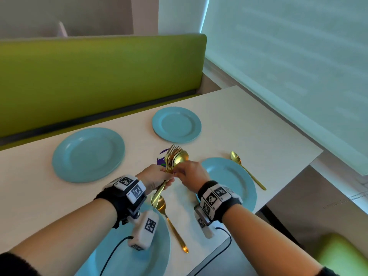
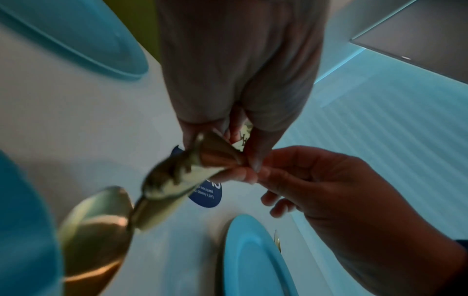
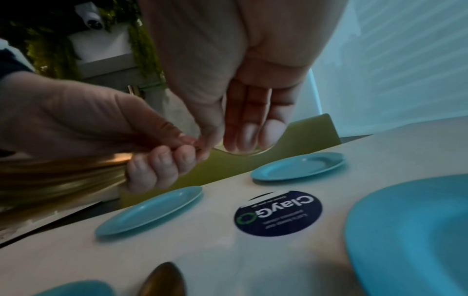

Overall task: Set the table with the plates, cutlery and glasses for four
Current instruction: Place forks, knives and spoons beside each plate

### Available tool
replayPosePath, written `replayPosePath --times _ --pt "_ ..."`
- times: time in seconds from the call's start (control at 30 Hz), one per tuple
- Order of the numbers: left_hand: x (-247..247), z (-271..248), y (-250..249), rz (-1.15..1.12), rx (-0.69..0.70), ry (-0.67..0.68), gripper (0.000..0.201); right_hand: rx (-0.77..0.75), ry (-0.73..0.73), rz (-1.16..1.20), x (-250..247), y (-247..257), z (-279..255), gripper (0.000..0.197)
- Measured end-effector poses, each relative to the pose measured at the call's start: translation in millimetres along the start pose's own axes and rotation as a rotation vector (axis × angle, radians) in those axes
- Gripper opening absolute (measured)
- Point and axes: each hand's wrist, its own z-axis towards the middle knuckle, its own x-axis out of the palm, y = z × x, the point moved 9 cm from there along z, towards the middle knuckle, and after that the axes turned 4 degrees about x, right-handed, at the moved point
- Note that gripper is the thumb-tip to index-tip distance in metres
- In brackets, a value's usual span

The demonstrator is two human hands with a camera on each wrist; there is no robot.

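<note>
Four blue plates lie on the white table point(image 1: 249, 120): far left point(image 1: 88, 154), far right point(image 1: 176, 124), near right point(image 1: 239, 182), near left point(image 1: 151, 253). One gold spoon point(image 1: 247, 170) lies right of the near right plate, another point(image 1: 173, 226) right of the near left plate. Above the table's middle, my left hand point(image 1: 167, 174) grips a bundle of gold forks and spoons point(image 1: 176, 157) by the handles, heads pointing away from me. My right hand point(image 1: 179, 172) pinches a spoon at the bundle's neck; in the right wrist view its fingertips point(image 3: 248, 138) rest on a spoon bowl. No glasses are in view.
A round dark blue sticker point(image 3: 278, 213) sits on the table between the plates, under the bundle. A green bench back point(image 1: 99, 76) runs along the far side. A window blind point(image 1: 298, 56) is at the right, past the table's right edge.
</note>
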Motion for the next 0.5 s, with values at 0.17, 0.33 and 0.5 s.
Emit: replayPosePath --times 0.17,0.33,0.5 --pt "-28.6 -32.2 9.7 0.047 0.014 0.03 0.016 -0.073 -0.009 -0.051 14.3 43.3 -22.2 0.021" --pt "-49.3 -50.5 12.8 0.112 0.038 0.053 0.013 -0.145 -0.03 -0.057 20.6 71.6 -35.5 0.023" --pt "-54.1 -56.1 11.3 0.199 0.064 0.09 0.013 -0.146 0.074 -0.185 21.0 86.4 -36.0 0.025"
